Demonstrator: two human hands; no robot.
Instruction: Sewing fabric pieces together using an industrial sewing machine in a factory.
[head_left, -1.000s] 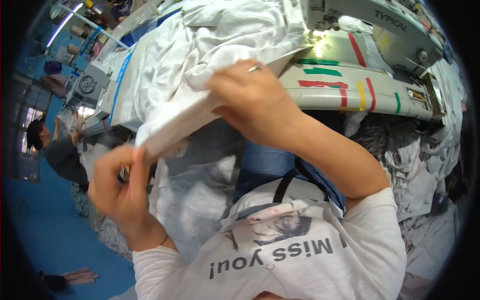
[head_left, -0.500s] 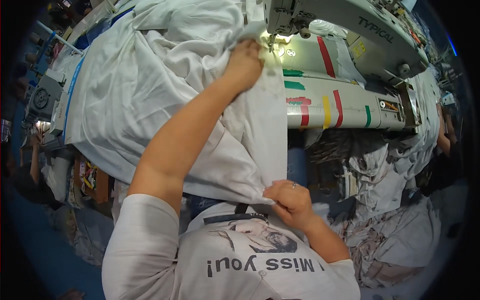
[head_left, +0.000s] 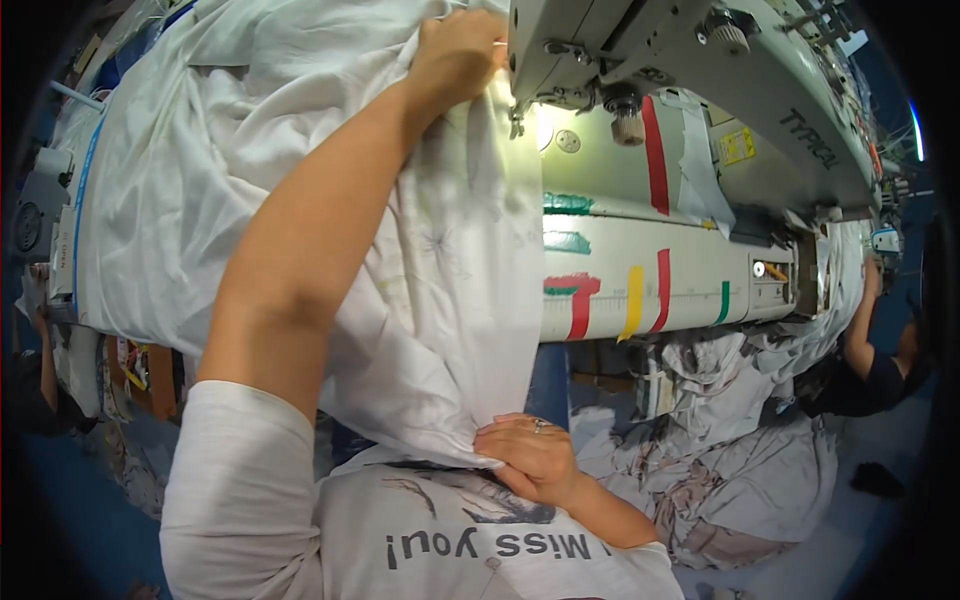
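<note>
Pinching white cloth [head_left: 440, 290], right hand [head_left: 530, 456] curled, left hand [head_left: 458, 55] perhaps gripping

The head-worn fisheye looks down from close above the white cloth [head_left: 270, 130] and sewing machine [head_left: 780, 110].

Place: we are in a sewing workshop | upper right: we see a large sewing machine [head_left: 770, 115], coloured tape strips [head_left: 657, 160] on its bed | upper left: we have broad white cloth [head_left: 265, 135] across the worktop | lower right: heaped pale fabric [head_left: 745, 475] | right edge: we see a co-worker [head_left: 865, 370] | left edge: more equipment [head_left: 38, 215]
</note>
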